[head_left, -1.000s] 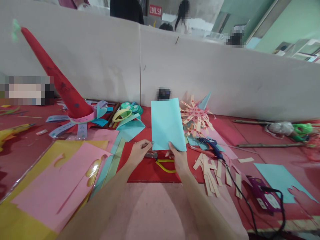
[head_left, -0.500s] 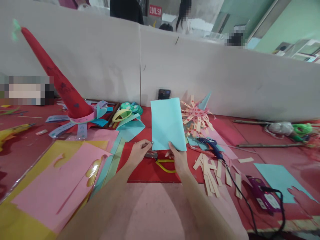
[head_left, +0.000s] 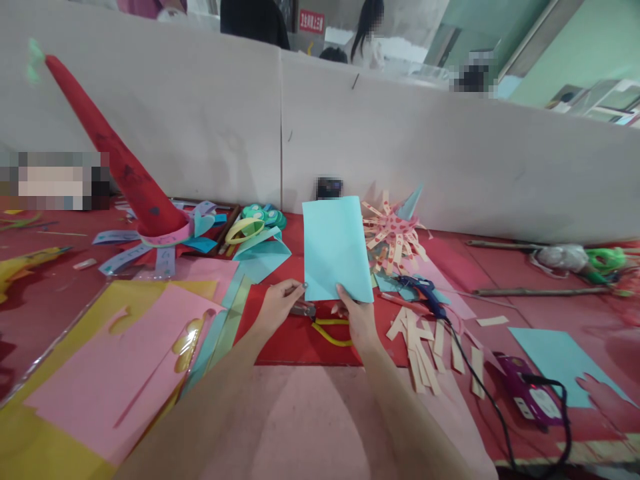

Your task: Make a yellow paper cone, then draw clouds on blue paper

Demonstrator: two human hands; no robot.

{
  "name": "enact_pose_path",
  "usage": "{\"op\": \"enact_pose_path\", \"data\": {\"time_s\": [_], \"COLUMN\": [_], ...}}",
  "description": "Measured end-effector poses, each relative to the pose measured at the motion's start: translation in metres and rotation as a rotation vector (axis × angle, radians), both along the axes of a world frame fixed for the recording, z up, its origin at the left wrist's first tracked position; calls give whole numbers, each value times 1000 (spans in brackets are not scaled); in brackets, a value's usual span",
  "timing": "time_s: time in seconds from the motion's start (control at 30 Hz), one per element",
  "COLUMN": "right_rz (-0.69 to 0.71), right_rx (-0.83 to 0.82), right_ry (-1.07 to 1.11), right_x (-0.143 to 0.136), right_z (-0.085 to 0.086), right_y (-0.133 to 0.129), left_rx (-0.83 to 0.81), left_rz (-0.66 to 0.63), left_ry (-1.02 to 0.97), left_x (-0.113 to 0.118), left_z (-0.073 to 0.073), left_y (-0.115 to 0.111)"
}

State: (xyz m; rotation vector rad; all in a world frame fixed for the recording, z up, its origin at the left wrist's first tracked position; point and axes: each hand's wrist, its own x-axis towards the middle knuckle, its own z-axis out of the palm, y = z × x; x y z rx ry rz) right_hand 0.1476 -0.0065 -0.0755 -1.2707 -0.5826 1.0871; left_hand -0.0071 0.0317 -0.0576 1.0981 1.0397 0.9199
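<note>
On my left, a red cone (head_left: 131, 179) rose obliquely before a white partition (head_left: 210, 120); on my right, two sticks (head_left: 543, 291) lay beyond a purple device (head_left: 523, 387). Over the partition I saw a red sign (head_left: 312, 21).

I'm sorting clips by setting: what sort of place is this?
Probably a paper-craft workshop or classroom: the right hand holds a light-blue sheet, a blue glue gun lies near pale cut strips, and a red cone rises from a pink band.
</note>
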Motion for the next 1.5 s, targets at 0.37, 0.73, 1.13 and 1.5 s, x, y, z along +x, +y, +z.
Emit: {"op": "enact_pose_path", "data": {"time_s": [0.37, 0.73, 1.13, 1.5], "right_rz": [2, 4, 13, 15], "right_rx": [-5, -4, -5, -4], "right_ry": [3, 8, -7, 3], "right_x": [0, -1, 0, 0], "right_z": [1, 1, 2, 2], "right_y": [-1, -1, -1, -2], "left_rx": [0, 3, -16, -2], "left_rz": [-4, 1, -1, -2], "left_ry": [-4, 6, -2, 10], "left_x": [0, 0, -1, -1], "left_z": [-1, 0, 0, 0], "left_y": [1, 0, 0, 0]}}
